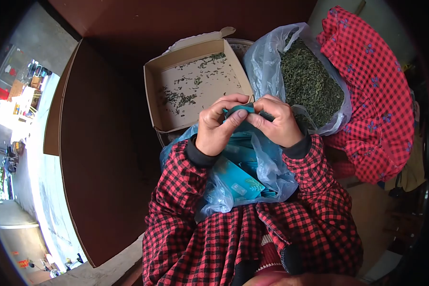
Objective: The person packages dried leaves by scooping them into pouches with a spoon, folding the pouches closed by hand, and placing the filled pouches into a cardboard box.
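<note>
Between both hands, above my lap, is a small teal packet (244,108), its outline partly covered by fingers. My left hand (215,125) pinches one side of it between thumb and fingers. On the other side my right hand (280,123) grips it the same way. Below them a thin translucent plastic bag (274,168) lies on my lap, holding several flat teal packets (237,177) with a leaf print. Just beyond my hands stands an open shallow cardboard box (202,114), with dark green dried leaf bits (181,99) scattered over its bottom.
To the right of the box, a clear plastic bag (264,62) stands open, full of dried green leaves (312,81). Red-and-black checked cloth (374,90) lies beside it. A tall dark brown cardboard panel (100,152) rises on the left.
</note>
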